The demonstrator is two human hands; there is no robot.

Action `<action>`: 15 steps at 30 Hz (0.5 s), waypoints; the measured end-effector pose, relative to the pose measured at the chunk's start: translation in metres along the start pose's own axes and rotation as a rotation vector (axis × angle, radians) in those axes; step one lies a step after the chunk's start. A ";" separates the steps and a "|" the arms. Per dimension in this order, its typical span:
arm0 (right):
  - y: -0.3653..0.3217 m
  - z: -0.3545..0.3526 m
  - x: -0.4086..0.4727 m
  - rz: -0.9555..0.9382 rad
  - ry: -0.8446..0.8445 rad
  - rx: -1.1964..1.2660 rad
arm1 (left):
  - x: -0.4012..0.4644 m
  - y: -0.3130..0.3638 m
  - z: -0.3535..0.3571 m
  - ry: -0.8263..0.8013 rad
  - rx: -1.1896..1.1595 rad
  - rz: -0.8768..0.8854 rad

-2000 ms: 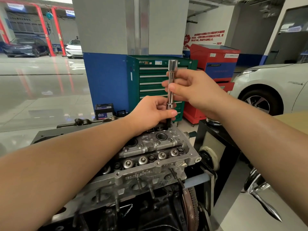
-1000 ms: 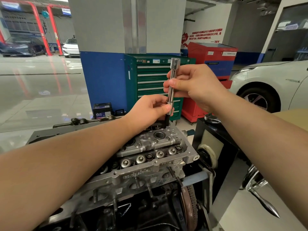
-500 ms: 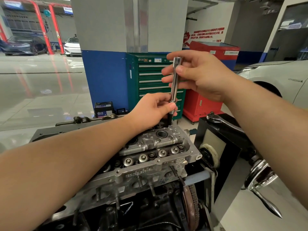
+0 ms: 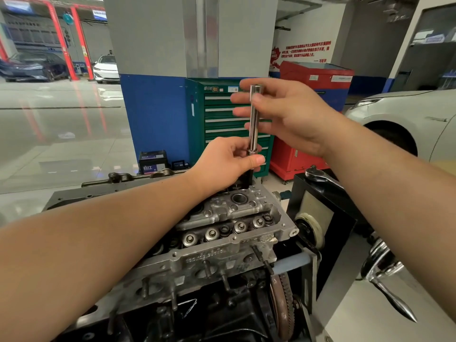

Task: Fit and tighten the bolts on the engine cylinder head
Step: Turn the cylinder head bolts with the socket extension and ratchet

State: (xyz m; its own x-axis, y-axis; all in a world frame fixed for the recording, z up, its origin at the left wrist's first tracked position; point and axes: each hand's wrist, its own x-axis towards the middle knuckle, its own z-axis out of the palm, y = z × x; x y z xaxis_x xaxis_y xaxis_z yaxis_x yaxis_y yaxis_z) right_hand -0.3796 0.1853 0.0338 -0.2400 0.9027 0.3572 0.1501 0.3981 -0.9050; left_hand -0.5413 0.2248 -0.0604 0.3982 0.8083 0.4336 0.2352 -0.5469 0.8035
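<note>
A grey aluminium cylinder head (image 4: 222,245) sits on a dark engine block on a stand, with valve springs in a row along its top. A chrome extension bar (image 4: 253,119) stands upright over the head's far end, with a black socket (image 4: 248,180) at its foot. My left hand (image 4: 222,164) grips the bar's lower end just above the socket. My right hand (image 4: 288,114) pinches the top of the bar between thumb and fingers. The bolt beneath the socket is hidden.
A ratchet handle (image 4: 320,177) lies on the black engine stand (image 4: 328,213) to the right. A chrome crank handle (image 4: 387,287) sticks out at lower right. Behind stand a green tool cabinet (image 4: 222,119), a red cabinet (image 4: 315,95), a battery (image 4: 153,161) and a white car (image 4: 407,114).
My right hand's fingers have shifted round the top of the bar, opening and regripping it. The bar stays upright on the same spot, and my left hand keeps its hold.
</note>
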 end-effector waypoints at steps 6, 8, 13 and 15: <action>0.000 -0.002 0.001 -0.043 0.078 -0.192 | -0.001 0.000 0.001 -0.114 -0.171 0.002; 0.000 0.007 0.004 -0.054 0.233 -0.325 | -0.002 0.000 0.002 -0.135 -0.203 0.005; -0.002 0.014 0.002 -0.073 0.362 -0.607 | 0.001 -0.001 0.001 -0.054 -0.076 0.034; -0.004 0.009 0.000 -0.096 0.342 -0.656 | 0.002 -0.001 0.002 -0.056 -0.105 0.012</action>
State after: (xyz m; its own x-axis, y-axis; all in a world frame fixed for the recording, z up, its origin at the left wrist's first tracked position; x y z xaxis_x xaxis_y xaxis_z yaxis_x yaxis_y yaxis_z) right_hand -0.3884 0.1820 0.0355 0.0146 0.8172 0.5762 0.7109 0.3968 -0.5807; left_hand -0.5393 0.2264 -0.0608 0.4505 0.7865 0.4225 0.1367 -0.5284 0.8379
